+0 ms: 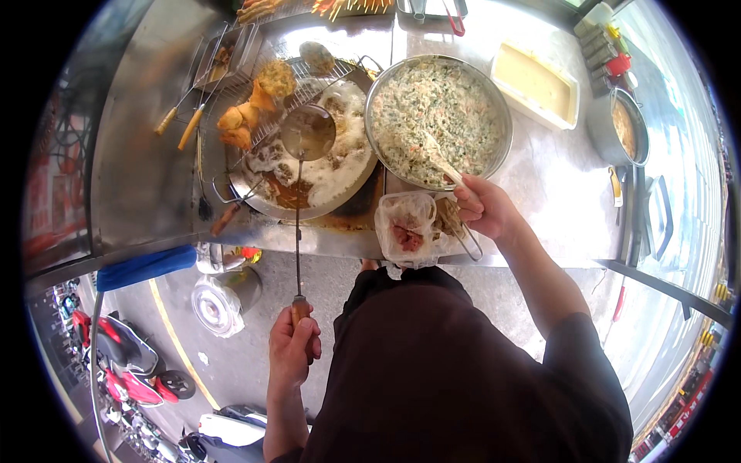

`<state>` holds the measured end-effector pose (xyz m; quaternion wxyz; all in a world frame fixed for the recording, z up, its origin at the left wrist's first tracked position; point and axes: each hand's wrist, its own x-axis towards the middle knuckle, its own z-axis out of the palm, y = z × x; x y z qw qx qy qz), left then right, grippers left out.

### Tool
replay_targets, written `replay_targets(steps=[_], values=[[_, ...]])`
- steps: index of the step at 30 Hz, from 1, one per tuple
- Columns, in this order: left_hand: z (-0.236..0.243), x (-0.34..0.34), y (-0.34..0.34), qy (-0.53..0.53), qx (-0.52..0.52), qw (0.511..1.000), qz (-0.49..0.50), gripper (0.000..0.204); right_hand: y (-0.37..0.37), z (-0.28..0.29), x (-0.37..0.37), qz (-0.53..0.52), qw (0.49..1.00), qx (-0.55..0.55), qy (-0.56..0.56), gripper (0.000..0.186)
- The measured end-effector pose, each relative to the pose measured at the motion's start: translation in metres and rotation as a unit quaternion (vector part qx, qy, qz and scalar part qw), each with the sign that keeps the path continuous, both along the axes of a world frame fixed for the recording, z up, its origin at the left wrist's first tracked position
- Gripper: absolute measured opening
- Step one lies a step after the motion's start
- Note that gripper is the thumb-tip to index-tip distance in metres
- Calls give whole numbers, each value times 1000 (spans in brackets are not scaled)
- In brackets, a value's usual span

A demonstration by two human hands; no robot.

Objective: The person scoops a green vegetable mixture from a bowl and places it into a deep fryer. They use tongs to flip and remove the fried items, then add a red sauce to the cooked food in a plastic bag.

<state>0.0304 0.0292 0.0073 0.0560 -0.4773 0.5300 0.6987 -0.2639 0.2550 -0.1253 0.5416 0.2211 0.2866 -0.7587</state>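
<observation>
My left hand (296,341) grips the wooden handle of a long ladle (307,133), whose round head hangs over a pan of foaming oil (343,166). Golden fried pieces (248,116) lie on a wire rack (270,92) over that pan. My right hand (480,207) holds a pale spatula (438,160) at the near rim of a large steel bowl (440,108) full of white mixture with green and orange flecks; the spatula's tip is in the mixture. Just below the bowl sits a plastic-lined container (397,228) with some red stuff inside, beside a pair of metal tongs or handles (467,235).
A tub of cream batter (535,81), a steel pot (617,130) and condiment containers (610,58) stand at the right. Yellow-handled baskets (191,127) lie at upper left, near a blue padded bar (147,268). Parked scooters (131,363) and a covered bin (224,301) are below the counter.
</observation>
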Motion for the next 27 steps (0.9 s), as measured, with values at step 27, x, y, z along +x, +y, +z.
replay_targets(steps=[27], values=[[-4,-72,-10,90,368,921,-86,25,48,16,-17,243,289,396,837,54]])
